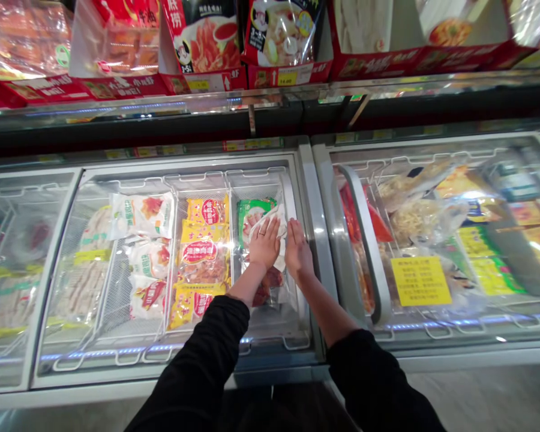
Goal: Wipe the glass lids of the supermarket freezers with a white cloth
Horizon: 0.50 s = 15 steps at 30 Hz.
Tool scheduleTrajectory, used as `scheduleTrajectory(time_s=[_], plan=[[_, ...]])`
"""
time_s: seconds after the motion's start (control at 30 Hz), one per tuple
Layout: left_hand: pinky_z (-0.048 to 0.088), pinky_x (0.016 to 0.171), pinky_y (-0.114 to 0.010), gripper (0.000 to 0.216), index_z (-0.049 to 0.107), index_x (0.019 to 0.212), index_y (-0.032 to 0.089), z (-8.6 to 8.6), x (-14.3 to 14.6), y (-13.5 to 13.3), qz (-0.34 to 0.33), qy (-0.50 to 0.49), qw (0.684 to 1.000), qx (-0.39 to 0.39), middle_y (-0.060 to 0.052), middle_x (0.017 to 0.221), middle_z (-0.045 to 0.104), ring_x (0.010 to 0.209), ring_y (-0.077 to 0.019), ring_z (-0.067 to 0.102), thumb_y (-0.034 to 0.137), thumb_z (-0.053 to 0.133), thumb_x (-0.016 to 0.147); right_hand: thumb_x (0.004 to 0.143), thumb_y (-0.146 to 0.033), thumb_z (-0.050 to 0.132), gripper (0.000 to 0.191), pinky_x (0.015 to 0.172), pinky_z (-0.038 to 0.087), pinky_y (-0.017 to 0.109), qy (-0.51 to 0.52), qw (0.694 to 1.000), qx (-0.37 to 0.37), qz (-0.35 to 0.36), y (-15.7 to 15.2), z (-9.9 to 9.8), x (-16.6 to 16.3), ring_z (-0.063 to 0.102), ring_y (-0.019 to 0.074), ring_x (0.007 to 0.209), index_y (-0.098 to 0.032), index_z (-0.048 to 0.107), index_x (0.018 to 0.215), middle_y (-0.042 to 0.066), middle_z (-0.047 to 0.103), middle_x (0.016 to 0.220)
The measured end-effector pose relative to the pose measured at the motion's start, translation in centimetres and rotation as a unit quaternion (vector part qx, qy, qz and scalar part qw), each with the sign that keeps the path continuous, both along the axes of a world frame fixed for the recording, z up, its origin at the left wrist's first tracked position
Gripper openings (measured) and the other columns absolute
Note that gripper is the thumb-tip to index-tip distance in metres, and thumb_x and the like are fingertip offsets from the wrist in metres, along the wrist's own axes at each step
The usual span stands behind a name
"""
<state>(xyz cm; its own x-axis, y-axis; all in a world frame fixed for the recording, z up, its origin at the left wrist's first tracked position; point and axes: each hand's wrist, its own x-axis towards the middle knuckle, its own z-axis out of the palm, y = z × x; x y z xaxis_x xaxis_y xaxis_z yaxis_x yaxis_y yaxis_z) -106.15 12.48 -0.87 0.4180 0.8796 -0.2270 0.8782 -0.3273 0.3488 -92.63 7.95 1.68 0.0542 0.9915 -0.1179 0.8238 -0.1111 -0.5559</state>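
Both my hands reach into a chest freezer (314, 252) in a shop. My left hand (264, 241), with a ring on one finger, lies flat with its fingers stretched out on a white and red frozen food bag (276, 217) in the right-hand compartment. My right hand (297, 251) rests just beside it, fingers together and extended, against the same bag near the freezer's edge. A green packet (252, 210) lies under the bag. Black sleeves cover both my forearms.
Wire dividers split the freezer; yellow packets (202, 252) fill the middle bay and white bags (146, 252) the left one. A slid-open glass lid (432, 240) covers the freezer to the right, with a yellow notice (420, 281). Red boxes of goods (207, 42) line the shelf above.
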Motion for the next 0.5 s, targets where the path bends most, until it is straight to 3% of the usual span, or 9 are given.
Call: scheduleTrajectory(time_s=[0.1, 0.17, 0.33, 0.4, 0.5], plan=[[0.019, 0.141, -0.042, 0.061, 0.037, 0.174, 0.026, 0.3, -0.9, 3.3, -0.030, -0.009, 0.999, 0.005, 0.003, 0.181, 0.033, 0.169, -0.0175, 0.028, 0.032, 0.034, 0.114, 0.100, 0.001, 0.034, 0.074, 0.137, 0.034, 0.049, 0.002, 1.000, 0.016, 0.005, -0.2, -0.2, 0.0, 0.032, 0.0262, 0.168, -0.012, 0.039, 0.172, 0.018, 0.044, 0.176], [0.019, 0.141, -0.042, 0.061, 0.037, 0.174, 0.024, 0.6, -1.2, 4.7, 0.002, -0.002, 1.000, 0.012, 0.001, 0.181, 0.032, 0.169, -0.0172, 0.027, 0.031, 0.032, 0.114, 0.098, 0.003, 0.034, 0.079, 0.137, 0.035, 0.051, 0.000, 1.000, 0.029, 0.012, -0.4, -0.2, 0.1, 0.031, 0.0267, 0.168, -0.013, 0.034, 0.175, 0.017, 0.044, 0.176], [0.023, 0.140, -0.050, 0.065, 0.031, 0.176, 0.022, 0.5, 0.9, 1.8, 0.124, 0.034, 0.992, 0.006, -0.003, 0.183, 0.029, 0.170, -0.0231, 0.026, 0.030, 0.034, 0.112, 0.101, -0.001, 0.034, 0.077, 0.138, 0.034, 0.053, -0.021, 0.999, 0.006, 0.025, -0.3, 0.7, 0.0, 0.026, 0.0299, 0.170, -0.010, 0.027, 0.177, 0.019, 0.040, 0.177], [0.024, 0.139, -0.052, 0.065, 0.031, 0.177, 0.022, 0.4, 1.3, 1.1, 0.094, 0.027, 0.995, 0.005, -0.004, 0.182, 0.030, 0.170, -0.0240, 0.026, 0.032, 0.034, 0.113, 0.101, -0.004, 0.036, 0.081, 0.138, 0.035, 0.053, -0.027, 0.999, -0.009, 0.032, -0.3, 1.3, 0.0, 0.027, 0.0301, 0.169, -0.016, 0.021, 0.179, 0.017, 0.038, 0.179], [0.025, 0.139, -0.047, 0.063, 0.034, 0.175, 0.026, 0.3, 0.3, 3.2, 0.009, 0.005, 1.000, 0.014, 0.000, 0.180, 0.035, 0.169, -0.0210, 0.028, 0.034, 0.033, 0.113, 0.101, -0.007, 0.039, 0.087, 0.137, 0.038, 0.056, -0.029, 0.999, -0.015, 0.039, -0.5, 2.1, 0.1, 0.031, 0.0304, 0.168, -0.028, 0.011, 0.181, 0.010, 0.039, 0.179]])
